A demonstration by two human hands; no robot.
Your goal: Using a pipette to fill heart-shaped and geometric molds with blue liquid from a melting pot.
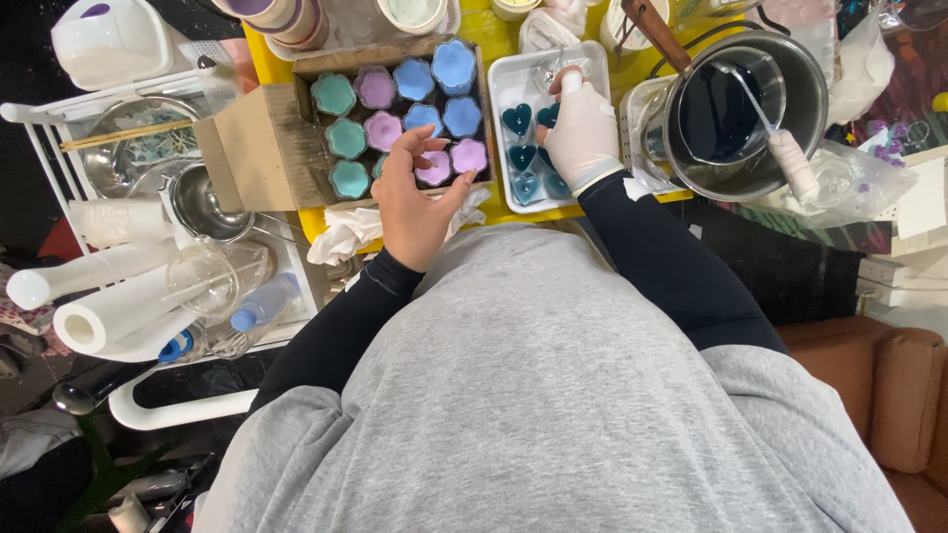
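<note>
— What are your hands doing?

— My left hand (413, 202) is bare, fingers curled on a pink flower candle (434, 168) in the cardboard box (267, 148). My gloved right hand (581, 133) grips a small white tool (571, 81) over the white tray (502, 79), just right of the box.

— How far along?

— The box looks nearly full of flower candles, teal, purple, blue. The tray's dark teal heart moulds (518, 123) look filled. The steel pot (750, 109), further right of the box, holds dark liquid.
</note>
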